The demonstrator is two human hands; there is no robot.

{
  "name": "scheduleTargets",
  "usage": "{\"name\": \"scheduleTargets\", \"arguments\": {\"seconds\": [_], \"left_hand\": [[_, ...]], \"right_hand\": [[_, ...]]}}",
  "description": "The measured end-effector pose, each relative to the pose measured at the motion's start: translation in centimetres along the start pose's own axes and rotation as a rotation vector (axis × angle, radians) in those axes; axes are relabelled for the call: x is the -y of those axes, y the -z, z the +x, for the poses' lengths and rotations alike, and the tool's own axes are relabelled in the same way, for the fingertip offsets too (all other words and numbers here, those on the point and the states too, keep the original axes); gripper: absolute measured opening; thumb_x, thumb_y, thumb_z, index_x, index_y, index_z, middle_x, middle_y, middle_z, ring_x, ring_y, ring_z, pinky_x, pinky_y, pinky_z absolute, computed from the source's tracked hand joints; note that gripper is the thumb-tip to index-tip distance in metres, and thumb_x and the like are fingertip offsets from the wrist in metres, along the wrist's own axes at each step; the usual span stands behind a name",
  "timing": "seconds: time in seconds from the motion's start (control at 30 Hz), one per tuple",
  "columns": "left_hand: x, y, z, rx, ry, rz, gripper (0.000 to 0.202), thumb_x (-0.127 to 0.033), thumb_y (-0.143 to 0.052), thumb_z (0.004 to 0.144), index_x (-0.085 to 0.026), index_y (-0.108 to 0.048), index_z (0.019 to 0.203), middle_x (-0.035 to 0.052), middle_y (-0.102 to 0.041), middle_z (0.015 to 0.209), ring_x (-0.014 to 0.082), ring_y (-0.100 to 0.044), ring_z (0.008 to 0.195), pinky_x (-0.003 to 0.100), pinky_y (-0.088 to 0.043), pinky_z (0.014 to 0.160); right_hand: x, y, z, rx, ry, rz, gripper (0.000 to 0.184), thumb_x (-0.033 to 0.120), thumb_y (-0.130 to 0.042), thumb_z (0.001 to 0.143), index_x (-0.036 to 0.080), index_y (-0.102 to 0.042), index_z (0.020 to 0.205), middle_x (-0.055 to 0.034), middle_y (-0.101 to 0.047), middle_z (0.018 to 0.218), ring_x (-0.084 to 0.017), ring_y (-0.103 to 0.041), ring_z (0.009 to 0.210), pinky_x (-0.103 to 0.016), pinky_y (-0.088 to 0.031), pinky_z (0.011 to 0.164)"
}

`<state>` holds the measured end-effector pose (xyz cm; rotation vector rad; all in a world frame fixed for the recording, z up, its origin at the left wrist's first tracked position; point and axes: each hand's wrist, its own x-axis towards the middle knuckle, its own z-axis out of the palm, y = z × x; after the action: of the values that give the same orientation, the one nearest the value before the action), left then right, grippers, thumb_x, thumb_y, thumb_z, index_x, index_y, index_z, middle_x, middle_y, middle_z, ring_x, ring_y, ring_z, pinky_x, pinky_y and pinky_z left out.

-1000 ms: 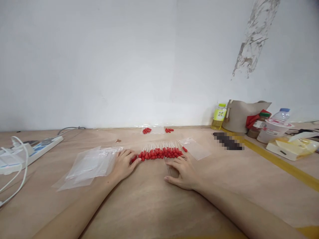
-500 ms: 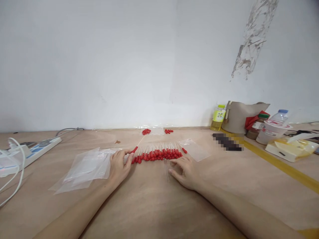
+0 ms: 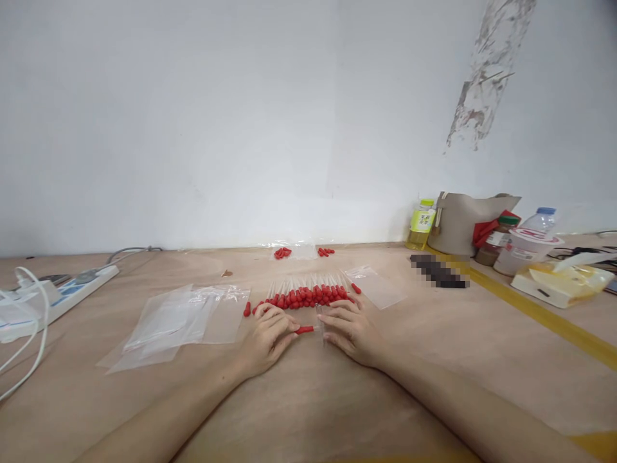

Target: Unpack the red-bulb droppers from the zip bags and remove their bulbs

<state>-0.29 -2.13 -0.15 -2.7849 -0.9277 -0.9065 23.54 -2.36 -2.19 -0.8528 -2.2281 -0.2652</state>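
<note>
Between the thumb and fingers of my left hand (image 3: 270,337) is a red-bulbed dropper (image 3: 304,330), its red end pointing right. My right hand (image 3: 351,328) is closed beside it, fingertips at a narrow clear piece (image 3: 319,321), perhaps tubes or folded plastic; its exact kind is unclear. The red end nearly meets this clear piece; whether they touch I cannot tell. Just beyond both hands lies a row of droppers (image 3: 308,296), red bulbs toward me and thin pale stems away. One loose red bulb (image 3: 247,309) lies at the row's left, another (image 3: 356,289) at its right.
Clear plastic bags (image 3: 164,325) overlap on the left, and another bag (image 3: 380,289) lies at right. Small red pieces (image 3: 283,253) rest on plastic near the wall. A power strip (image 3: 81,289) stands far left; a tea bottle (image 3: 421,225) and tissue pack (image 3: 562,283) are right.
My left hand has moved right and nearer to me, from the row's left end to beside my right hand, with a red-bulbed dropper in its fingers. My right hand has barely moved.
</note>
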Motion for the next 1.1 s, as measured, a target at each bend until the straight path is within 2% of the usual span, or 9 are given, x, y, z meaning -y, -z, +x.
{"name": "scheduleTargets", "arguments": {"seconds": [0.13, 0.33, 0.47, 0.63, 0.87, 1.1], "left_hand": [[0.0, -0.1, -0.1, -0.019, 0.008, -0.029, 0.013, -0.024, -0.045, 0.084, -0.022, -0.057, 0.089, 0.0022, -0.065, 0.086, 0.0165, -0.053, 0.082, 0.036, -0.033, 0.082], [-0.6, -0.3, 0.2, -0.013, 0.048, -0.006, 0.023, -0.03, -0.049, 0.083, -0.025, -0.056, 0.104, 0.0022, -0.063, 0.096, 0.0175, -0.05, 0.089, 0.036, -0.032, 0.084], [-0.9, -0.3, 0.4, 0.032, 0.025, 0.006, 0.019, -0.031, -0.046, 0.085, -0.026, -0.061, 0.094, -0.0003, -0.064, 0.089, 0.0155, -0.05, 0.084, 0.035, -0.032, 0.082], [-1.0, -0.1, 0.6, 0.073, 0.032, 0.022, 0.021, -0.03, -0.042, 0.087, -0.023, -0.061, 0.081, -0.0004, -0.063, 0.077, 0.0157, -0.05, 0.079, 0.036, -0.03, 0.081], [-1.3, 0.1, 0.5, 0.063, 0.02, 0.059, 0.02, -0.023, -0.041, 0.086, -0.02, -0.058, 0.075, -0.0007, -0.061, 0.073, 0.0154, -0.049, 0.077, 0.04, -0.024, 0.089], [-1.4, 0.2, 0.5, 0.08, 0.011, 0.043, 0.018, -0.022, -0.042, 0.085, -0.02, -0.058, 0.076, -0.0011, -0.061, 0.074, 0.0162, -0.05, 0.08, 0.041, -0.024, 0.089]], "right_hand": [[0.2, -0.4, 0.0, 0.01, -0.008, 0.007, 0.02, 0.025, -0.047, 0.085, 0.024, -0.062, 0.098, -0.0015, -0.064, 0.073, -0.015, -0.051, 0.074, -0.042, -0.029, 0.09], [0.7, -0.4, 0.2, 0.054, -0.003, 0.035, 0.019, 0.024, -0.044, 0.085, 0.023, -0.063, 0.09, -0.0011, -0.061, 0.068, -0.015, -0.048, 0.074, -0.04, -0.028, 0.087], [1.0, -0.3, 0.3, 0.057, 0.028, 0.037, 0.021, 0.024, -0.043, 0.086, 0.023, -0.063, 0.089, -0.0006, -0.059, 0.065, -0.014, -0.046, 0.071, -0.04, -0.026, 0.087], [0.9, -0.3, 0.2, 0.051, 0.052, 0.02, 0.022, 0.024, -0.043, 0.085, 0.022, -0.064, 0.08, -0.0002, -0.057, 0.06, -0.014, -0.043, 0.067, -0.038, -0.027, 0.082], [0.8, -0.3, 0.1, 0.032, 0.07, 0.033, 0.02, 0.024, -0.046, 0.084, 0.022, -0.063, 0.075, 0.0014, -0.055, 0.055, -0.013, -0.041, 0.065, -0.037, -0.026, 0.08], [0.9, -0.2, 0.1, 0.043, 0.069, 0.046, 0.021, 0.023, -0.045, 0.084, 0.02, -0.062, 0.072, 0.0006, -0.055, 0.054, -0.014, -0.041, 0.066, -0.038, -0.026, 0.08]]}}
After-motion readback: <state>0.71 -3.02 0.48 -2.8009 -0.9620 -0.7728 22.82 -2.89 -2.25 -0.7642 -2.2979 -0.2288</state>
